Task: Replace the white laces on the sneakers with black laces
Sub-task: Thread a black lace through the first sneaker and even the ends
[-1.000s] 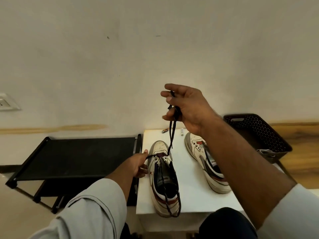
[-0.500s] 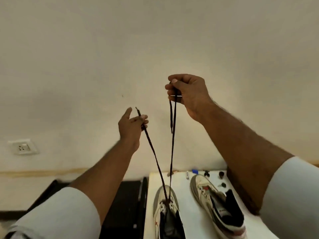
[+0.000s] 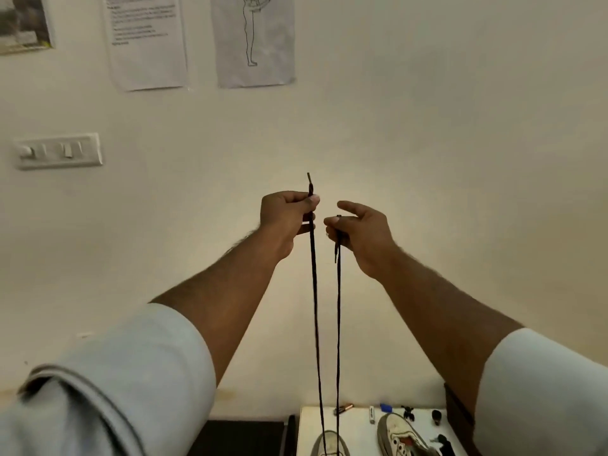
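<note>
Upper left of my frame: cream wall [image 3: 427,126] carrying two taped paper sheets [image 3: 148,44], a photo's corner [image 3: 23,24] and a white switch plate [image 3: 57,151]. Bottom centre: white surface [image 3: 358,432]; beside it, black furniture [image 3: 240,437].

On the wall we see a switch plate [image 3: 58,150], two printed sheets [image 3: 148,41] and a line drawing of a figure [image 3: 256,39]. On the white table [image 3: 307,429] lie a battery [image 3: 343,408] and small dark bits.
</note>
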`<state>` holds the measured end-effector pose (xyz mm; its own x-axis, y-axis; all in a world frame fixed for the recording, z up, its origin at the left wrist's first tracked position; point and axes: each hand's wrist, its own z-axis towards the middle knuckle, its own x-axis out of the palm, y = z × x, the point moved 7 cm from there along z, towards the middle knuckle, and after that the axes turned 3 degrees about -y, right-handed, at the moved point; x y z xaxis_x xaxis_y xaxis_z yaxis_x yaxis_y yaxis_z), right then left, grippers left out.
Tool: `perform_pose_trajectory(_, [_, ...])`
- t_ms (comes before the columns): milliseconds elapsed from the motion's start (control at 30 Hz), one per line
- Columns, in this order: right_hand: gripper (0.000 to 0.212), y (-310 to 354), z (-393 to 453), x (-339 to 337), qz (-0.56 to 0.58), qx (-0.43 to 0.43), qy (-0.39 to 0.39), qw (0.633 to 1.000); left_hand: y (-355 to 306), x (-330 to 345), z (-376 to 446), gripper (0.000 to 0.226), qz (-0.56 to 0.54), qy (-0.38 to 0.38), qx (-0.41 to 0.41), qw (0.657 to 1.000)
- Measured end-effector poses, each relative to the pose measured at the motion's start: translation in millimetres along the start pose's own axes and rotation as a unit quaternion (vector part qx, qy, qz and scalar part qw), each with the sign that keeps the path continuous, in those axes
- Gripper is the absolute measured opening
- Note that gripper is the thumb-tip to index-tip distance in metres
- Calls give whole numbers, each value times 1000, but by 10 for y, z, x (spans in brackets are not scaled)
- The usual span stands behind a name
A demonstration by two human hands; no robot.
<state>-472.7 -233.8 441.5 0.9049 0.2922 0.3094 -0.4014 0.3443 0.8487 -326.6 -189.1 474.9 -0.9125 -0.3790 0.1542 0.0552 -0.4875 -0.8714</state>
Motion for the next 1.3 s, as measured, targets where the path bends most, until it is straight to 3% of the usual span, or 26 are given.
perform_pose_trajectory(167, [43,493,35,84,-5,-50,-5,999,-298,26,-14,4,17,-7,23,1000])
perform_pose_trajectory(333, [66,697,70,225,-69,-70,15,995,-469,90,-32,8,22,9,35,999])
perform_pose_trajectory(500, [16,691,64,294,-97,-81,32,991,-477,74,-31,9,16,10,28,999])
perform_pose_trajectory(567, [9,698,68,311,-98,-88,29,991,-484,50,-18,12,17,8,26,999])
perform_pose_trajectory(1300, [14,781,39,364,-141,-59,-19,988,-694,27,103,17,45,10,32,998])
